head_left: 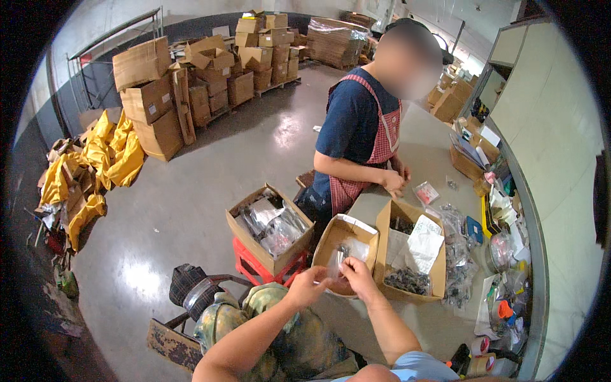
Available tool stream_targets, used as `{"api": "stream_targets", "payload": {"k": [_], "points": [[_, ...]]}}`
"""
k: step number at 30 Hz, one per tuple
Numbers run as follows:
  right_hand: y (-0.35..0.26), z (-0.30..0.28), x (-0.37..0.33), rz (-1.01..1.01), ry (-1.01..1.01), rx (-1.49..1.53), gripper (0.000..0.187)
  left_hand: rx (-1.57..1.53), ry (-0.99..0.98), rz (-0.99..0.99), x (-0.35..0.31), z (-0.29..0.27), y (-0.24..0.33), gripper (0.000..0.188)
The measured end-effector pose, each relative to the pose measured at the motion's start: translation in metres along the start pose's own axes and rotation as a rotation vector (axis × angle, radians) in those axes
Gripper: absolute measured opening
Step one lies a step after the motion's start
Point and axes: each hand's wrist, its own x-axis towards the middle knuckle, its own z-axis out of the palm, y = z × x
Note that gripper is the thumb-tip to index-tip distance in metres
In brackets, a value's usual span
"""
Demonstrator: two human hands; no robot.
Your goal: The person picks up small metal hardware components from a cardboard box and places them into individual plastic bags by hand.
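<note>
Between my two hands is a small clear plastic bag (333, 267), above the near end of a shallow cardboard box (323, 247). My left hand (309, 286) is closed, its fingertips at the bag's left side. On the other side my right hand (358, 278) pinches the bag near a small dark piece, whose kind I cannot make out. Right of that box stands a larger open carton (384, 230) with many small black parts (407, 280) and a handwritten white sheet (425, 245) in it.
On a red stool (245, 258) at left, a carton (287, 253) holds filled clear bags. Across the table corner stands a co-worker (359, 127) in a checked apron, hands together over the table. Clear bags (455, 254), tape rolls (480, 346) and clutter line the right side. Stacked cartons (149, 105) stand behind.
</note>
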Motion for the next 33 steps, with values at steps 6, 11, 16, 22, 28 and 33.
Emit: {"api": "stream_targets", "payload": {"k": [6, 11, 16, 22, 28, 33], "points": [[-0.042, 0.028, -0.034, -0.183, 0.148, 0.19, 0.011, -0.094, -0.04, 0.023, -0.006, -0.002, 0.019, 0.02], [-0.05, 0.025, -0.043, -0.349, -0.019, 0.428, 0.037, -0.136, -0.126, 0.047, -0.007, -0.007, 0.013, 0.021], [-0.047, 0.007, -0.042, -0.35, -0.185, 0.394, 0.055, -0.116, -0.145, 0.09, -0.005, -0.009, 0.01, 0.014], [-0.069, 0.006, -0.041, -0.257, -0.197, 0.317, 0.068, -0.032, -0.175, 0.224, -0.009, -0.017, 0.016, 0.018], [-0.057, -0.003, -0.045, -0.167, -0.262, 0.254, 0.05, -0.073, -0.032, 0.18, -0.008, -0.021, 0.03, 0.013], [-0.056, 0.008, -0.048, -0.14, -0.193, 0.263, 0.045, -0.065, -0.001, 0.151, -0.01, -0.018, 0.018, 0.018]]}}
